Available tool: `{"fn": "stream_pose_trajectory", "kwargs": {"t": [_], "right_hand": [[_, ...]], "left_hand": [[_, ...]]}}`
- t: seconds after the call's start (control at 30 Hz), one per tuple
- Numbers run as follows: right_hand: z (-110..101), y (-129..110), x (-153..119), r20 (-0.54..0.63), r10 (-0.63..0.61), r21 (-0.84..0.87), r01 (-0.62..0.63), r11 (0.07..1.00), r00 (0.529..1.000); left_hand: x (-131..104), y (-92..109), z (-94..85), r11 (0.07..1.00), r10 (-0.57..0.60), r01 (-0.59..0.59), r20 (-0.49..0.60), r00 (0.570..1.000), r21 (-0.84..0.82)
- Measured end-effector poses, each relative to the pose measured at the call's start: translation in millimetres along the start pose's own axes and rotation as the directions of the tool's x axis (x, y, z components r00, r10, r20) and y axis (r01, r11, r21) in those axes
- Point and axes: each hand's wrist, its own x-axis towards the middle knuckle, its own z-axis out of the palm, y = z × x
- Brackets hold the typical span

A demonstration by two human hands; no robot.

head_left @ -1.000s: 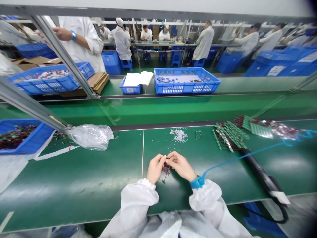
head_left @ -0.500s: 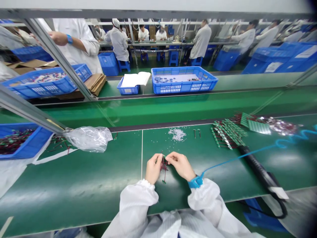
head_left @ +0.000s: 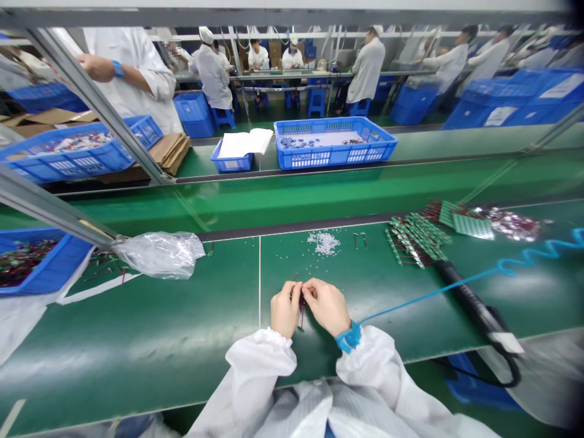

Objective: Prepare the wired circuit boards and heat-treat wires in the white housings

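Note:
My left hand (head_left: 285,309) and my right hand (head_left: 326,304) meet fingertip to fingertip over the green bench, both closed in a pinch. Between them are small green circuit boards with dark red wires (head_left: 302,316), partly covered by the fingers; one wire hangs down toward me with a green piece at its end. Which strand each hand grips is hard to separate. Just beyond the hands lies a scattered heap of tiny white pieces (head_left: 324,243). Two short wired boards (head_left: 360,241) lie to the right of that heap. A blue wrist strap (head_left: 349,338) circles my right wrist.
To the right lie stacked green board panels (head_left: 417,237), a black tool-like handle (head_left: 469,304) and a coiled blue cord (head_left: 524,258). Leftward are a clear plastic bag (head_left: 159,254) and a blue bin (head_left: 68,267). A blue crate (head_left: 335,159) stands across the ledge; co-workers are beyond.
My right hand has moved left, closing in on the left hand so the fingertips now meet and cover more of the wired boards. The view has shifted slightly.

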Motion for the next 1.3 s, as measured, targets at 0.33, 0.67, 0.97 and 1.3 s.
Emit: {"fn": "stream_pose_trajectory", "kwargs": {"t": [0.33, 0.67, 0.97, 1.3], "right_hand": [[-12.9, -14.7, 5.1, 0.033, -0.307, 0.336, 0.279, 0.900, 0.951], [-13.2, 29.7, -11.3, 0.287, -0.447, 0.010, 0.464, 0.886, 0.847], [4.9, 24.1, 14.4, 0.175, -0.452, -0.207, 0.481, 0.852, 0.875], [14.5, 18.7, 47.5, 0.210, -0.514, -0.313, 0.555, 0.771, 0.832]], "left_hand": [[21.6, 6.6, -15.9, 0.643, -0.324, 0.575, 0.501, 0.802, -0.506], [21.1, 11.1, -39.9, 0.248, -0.194, 0.402, 0.362, 0.912, -0.881], [20.3, 10.9, -41.7, -0.045, -0.144, 0.453, 0.454, 0.879, -0.890], [23.0, 10.1, -48.5, -0.204, -0.331, 0.341, 0.392, 0.858, -0.918]]}}
